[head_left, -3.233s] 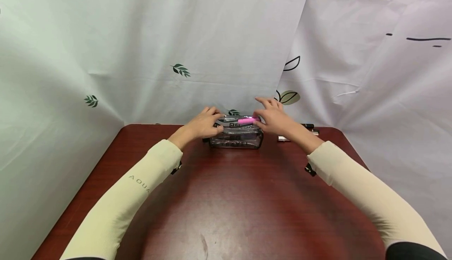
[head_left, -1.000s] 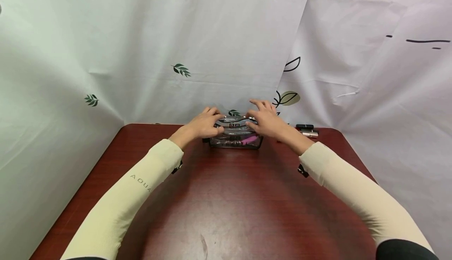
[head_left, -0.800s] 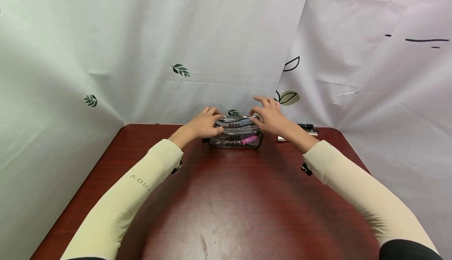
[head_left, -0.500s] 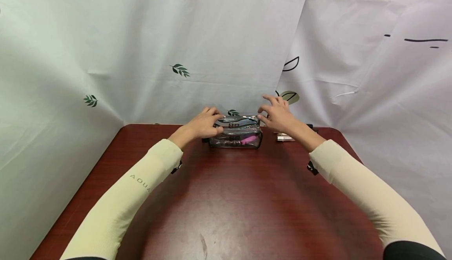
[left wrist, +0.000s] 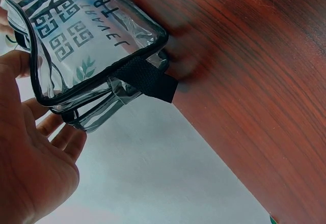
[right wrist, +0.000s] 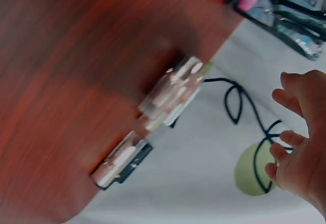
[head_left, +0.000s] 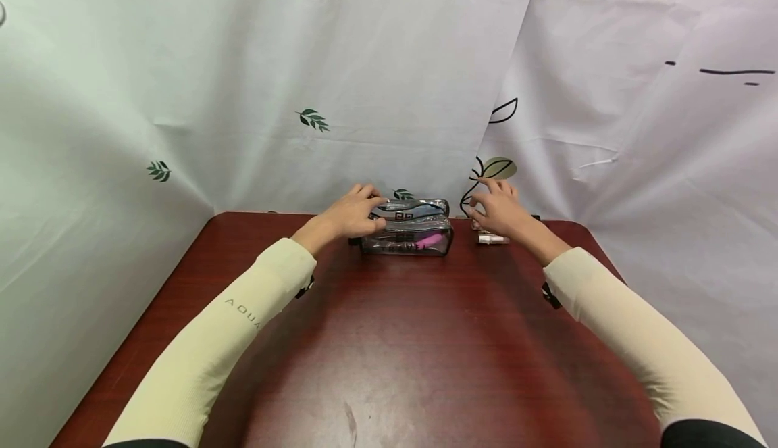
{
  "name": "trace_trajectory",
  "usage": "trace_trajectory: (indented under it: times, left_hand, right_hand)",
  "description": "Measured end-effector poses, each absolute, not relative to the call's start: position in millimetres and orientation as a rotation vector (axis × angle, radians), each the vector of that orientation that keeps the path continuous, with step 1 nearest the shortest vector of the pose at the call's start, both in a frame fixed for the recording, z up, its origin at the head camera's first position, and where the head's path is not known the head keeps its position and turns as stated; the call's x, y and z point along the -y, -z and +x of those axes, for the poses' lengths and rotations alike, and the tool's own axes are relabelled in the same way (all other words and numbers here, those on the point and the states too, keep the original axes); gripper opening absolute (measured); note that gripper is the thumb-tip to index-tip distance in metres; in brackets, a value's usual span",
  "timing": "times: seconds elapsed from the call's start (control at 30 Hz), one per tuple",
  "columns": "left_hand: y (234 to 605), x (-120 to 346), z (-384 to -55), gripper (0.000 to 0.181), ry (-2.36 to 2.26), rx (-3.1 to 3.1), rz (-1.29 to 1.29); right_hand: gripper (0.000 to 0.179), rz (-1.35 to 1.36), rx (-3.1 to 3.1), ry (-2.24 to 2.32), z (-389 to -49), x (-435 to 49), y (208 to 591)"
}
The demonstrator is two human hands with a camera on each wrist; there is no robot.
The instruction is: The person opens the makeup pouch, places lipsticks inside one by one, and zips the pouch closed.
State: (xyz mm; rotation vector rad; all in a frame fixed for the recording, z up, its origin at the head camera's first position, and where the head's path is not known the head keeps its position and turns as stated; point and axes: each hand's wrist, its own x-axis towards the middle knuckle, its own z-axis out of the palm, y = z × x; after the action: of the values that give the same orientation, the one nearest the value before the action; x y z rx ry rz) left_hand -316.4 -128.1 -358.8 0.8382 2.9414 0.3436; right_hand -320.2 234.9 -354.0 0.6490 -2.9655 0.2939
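A clear zip pouch point(head_left: 401, 226) with black trim and "TRAVEL" lettering stands at the far side of the table. My left hand point(head_left: 349, 213) grips its left end, thumb in front and fingers behind the edge of the pouch point(left wrist: 117, 56) in the left wrist view. Through the clear wall shows a pink stick-shaped item point(head_left: 429, 240) lying inside. To the right of the pouch, my right hand point(head_left: 501, 210) hovers with loosely bent fingers and nothing between them. Below it lie shiny, lipstick-like tubes point(right wrist: 173, 94), blurred in the right wrist view.
Another shiny tube with a black part point(right wrist: 122, 160) lies farther along the table's back edge. A white cloth point(head_left: 389, 96) with leaf prints hangs behind the dark red table point(head_left: 389, 353). A black strap point(left wrist: 147, 79) sticks out from the pouch's end.
The pink item, earlier in my right hand over the pouch, now lies inside it. My right hand has moved right, away from the pouch, toward the tubes. My left hand stays put.
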Motion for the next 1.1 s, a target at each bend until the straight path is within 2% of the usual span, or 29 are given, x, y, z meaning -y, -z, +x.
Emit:
trace_trajectory:
  times: [0.17, 0.3, 0.37, 0.47, 0.57, 0.7, 0.83, 0.87, 1.0, 1.1]
  left_hand:
    - [375.8, 131.2, -334.4, 0.069, -0.303, -2.983, 0.869]
    - [370.4, 131.2, -331.2, 0.069, -0.296, -2.962, 0.86]
    - [381.5, 133.7, -342.1, 0.07, -0.316, -2.971, 0.871]
    - [417.5, 143.3, -381.7, 0.074, -0.299, -2.988, 0.906]
    - [407.7, 139.8, -370.4, 0.073, -0.305, -2.975, 0.893]
    - [356.4, 126.7, -310.0, 0.067, -0.302, -2.958, 0.845]
    - [357.7, 128.9, -312.6, 0.066, -0.326, -2.946, 0.848]
    - [369.8, 133.6, -325.4, 0.068, -0.357, -2.946, 0.879]
    - [378.5, 136.5, -340.2, 0.066, -0.378, -2.926, 0.879]
    - [379.7, 135.5, -341.5, 0.065, -0.329, -2.951, 0.87]
  right_hand:
    - [0.03, 0.624, 3.01, -0.213, -320.7, -249.6, 363.5]
    - [0.03, 0.62, 3.019, -0.194, -319.4, -258.9, 369.1]
    - [0.032, 0.615, 3.017, -0.206, -318.5, -262.7, 372.2]
    - [0.03, 0.601, 3.024, -0.212, -316.6, -267.7, 377.5]
    - [0.027, 0.584, 3.042, -0.199, -314.0, -273.0, 382.0]
    - [0.027, 0.585, 3.037, -0.172, -312.2, -280.9, 386.4]
    - [0.029, 0.589, 3.041, -0.141, -312.4, -286.5, 390.9]
    - [0.029, 0.589, 3.048, -0.131, -312.3, -287.2, 391.7]
    - [0.029, 0.58, 3.073, -0.099, -312.3, -288.5, 394.7]
    - [0.026, 0.575, 3.078, -0.072, -313.1, -288.8, 397.1]
